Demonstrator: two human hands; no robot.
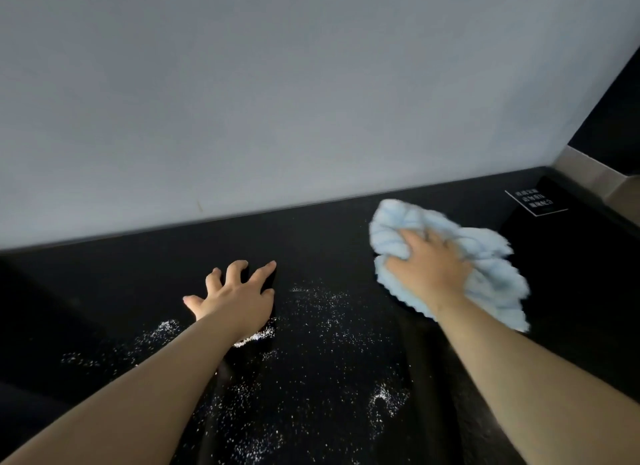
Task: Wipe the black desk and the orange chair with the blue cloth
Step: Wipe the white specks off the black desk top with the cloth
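Step in hand: wiping the black desk [121, 291]; the orange chair is not in view, so that half looks untouched.
Right hand [427, 267]: fingers curled into the bunched blue cloth [491, 257], pressing it down on the desk top.
Left hand [239, 298]: holds nothing, fingers spread wide and arched, tips propped on the desk near the middle.
Cloth position: far right of the desk, close to the wall [277, 84], well apart from most of the mess.
Mess: white specks [322, 302] strewn over the middle and near part of the desk, between and below the two forearms.
Doing it well, my reading: draw the cloth from the far right toward the near middle in overlapping passes, gathering the grains into one heap, not flicking them about. Flatten the bunch so more cloth touches the top. Lift the left hand before the pass arrives, since a dense clump lies just at its wrist.
Risk: a quick sweep probably throws the grains off the near edge.
Count, hands: two.
Count, cloths: one.
Count, desks: one.
Count, printed label [535, 201]: one, far right corner; text too small to read.
Count, specks: too many to count; about four denser clumps.
Count, chairs: none seen.
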